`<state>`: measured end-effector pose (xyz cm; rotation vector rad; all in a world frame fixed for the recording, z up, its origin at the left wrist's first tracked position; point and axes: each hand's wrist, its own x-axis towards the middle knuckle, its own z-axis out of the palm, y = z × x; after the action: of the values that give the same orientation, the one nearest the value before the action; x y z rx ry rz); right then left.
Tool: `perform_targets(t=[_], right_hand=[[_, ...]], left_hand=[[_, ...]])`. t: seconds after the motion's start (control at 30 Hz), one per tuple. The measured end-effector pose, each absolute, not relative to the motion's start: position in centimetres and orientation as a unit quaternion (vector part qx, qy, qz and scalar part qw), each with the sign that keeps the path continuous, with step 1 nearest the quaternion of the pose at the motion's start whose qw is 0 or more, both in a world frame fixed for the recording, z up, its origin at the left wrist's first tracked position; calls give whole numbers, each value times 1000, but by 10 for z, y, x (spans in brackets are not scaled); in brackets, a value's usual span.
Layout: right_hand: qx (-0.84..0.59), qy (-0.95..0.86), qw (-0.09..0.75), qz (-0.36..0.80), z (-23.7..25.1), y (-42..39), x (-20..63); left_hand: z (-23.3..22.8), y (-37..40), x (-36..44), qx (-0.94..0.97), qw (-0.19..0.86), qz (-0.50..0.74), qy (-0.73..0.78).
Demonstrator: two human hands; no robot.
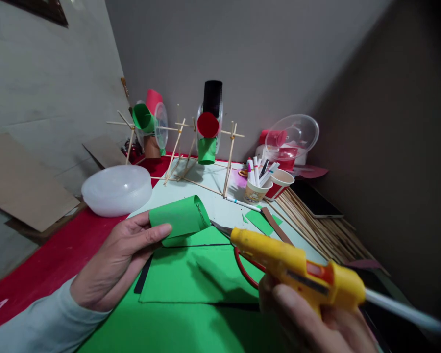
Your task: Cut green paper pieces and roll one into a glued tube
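Between the thumb and fingers of my left hand [119, 260] is a rolled green paper tube [178, 218], tilted with its open end toward the right. A shiny line of glue shows near that end. My right hand [308, 314] grips a yellow hot glue gun [279, 252], a white glue stick [404, 309] poking out of its back. The gun's nozzle points left, close to the tube. Green sheets [202, 274] lie beneath both hands. Scissors with red handles [244, 269] are partly hidden behind the gun.
Two stick frames [228, 162] carry coloured paper tubes at the back. A clear plastic bowl [117, 189] stands at left. Right of centre are a cup of markers [256, 191], a red-and-white cup [281, 182], wooden sticks [308, 220] and a dark phone-like slab [316, 198].
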<state>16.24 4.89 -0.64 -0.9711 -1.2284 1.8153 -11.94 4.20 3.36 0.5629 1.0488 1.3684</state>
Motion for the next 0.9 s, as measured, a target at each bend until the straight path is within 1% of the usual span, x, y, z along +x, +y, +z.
perform_targets(t=[0.07, 0.2, 0.3, 0.4, 0.67, 0.9], right_hand=[[-374, -466, 354, 720, 4, 56, 156], [-375, -368, 454, 720, 23, 70, 146], [-362, -319, 476, 735, 23, 77, 144], [-358, -294, 478, 746, 15, 79, 144], [-415, -272, 414, 764, -13, 91, 167], [-456, -275, 433, 727, -9, 79, 176]], left_hand=[[33, 44, -124, 259, 616, 590, 452], [32, 46, -130, 277, 628, 576, 444], [35, 47, -130, 288, 625, 569, 450], [38, 46, -128, 293, 632, 562, 446], [37, 42, -131, 303, 643, 555, 432], [36, 44, -132, 301, 630, 560, 446]])
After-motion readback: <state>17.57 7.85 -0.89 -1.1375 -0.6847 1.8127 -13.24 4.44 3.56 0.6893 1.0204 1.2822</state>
